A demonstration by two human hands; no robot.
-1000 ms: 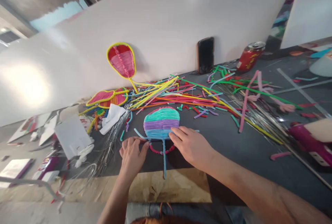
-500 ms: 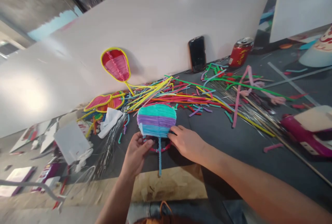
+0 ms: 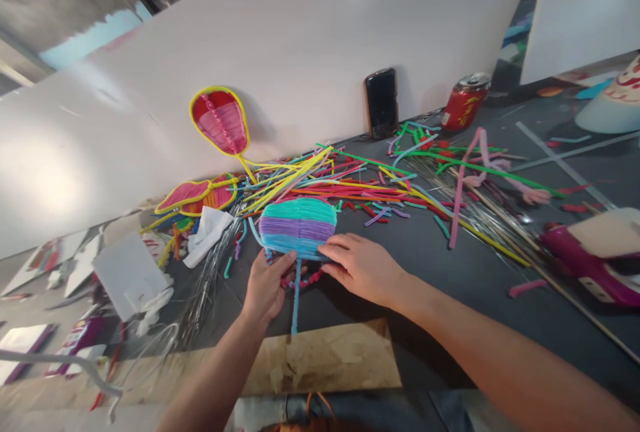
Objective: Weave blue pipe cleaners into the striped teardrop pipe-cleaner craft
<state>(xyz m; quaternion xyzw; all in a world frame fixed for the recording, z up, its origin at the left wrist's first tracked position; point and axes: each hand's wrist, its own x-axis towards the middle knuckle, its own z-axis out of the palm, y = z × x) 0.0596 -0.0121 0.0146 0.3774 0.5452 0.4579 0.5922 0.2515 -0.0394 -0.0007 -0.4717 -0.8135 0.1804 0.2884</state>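
Observation:
A rounded paddle of pipe cleaners (image 3: 299, 227), striped green, purple and blue with a blue stem hanging down, is held upright between my hands. My left hand (image 3: 267, 285) pinches its lower left edge, thumb in front. At the lower right edge, my right hand (image 3: 357, 267) grips with fingers curled around the rim. A pink and red beaded-looking loop (image 3: 314, 279) shows behind and below the paddle, partly hidden by the fingers. Just beyond lies a pile of loose yellow, red and pink pipe cleaners (image 3: 300, 175).
A red and yellow paddle (image 3: 221, 120) leans on the white board (image 3: 300, 52). A phone (image 3: 381, 104) and red can (image 3: 465, 102) stand at the back. Magenta glue-gun-like tool (image 3: 593, 262) lies right; a white paper piece (image 3: 131, 277) lies left. Brown cardboard (image 3: 340, 359) lies in front.
The paddle has shifted slightly left, and its stem has swung a little left. My left hand's thumb has moved up onto its lower edge; a loose blue end now sticks out at left.

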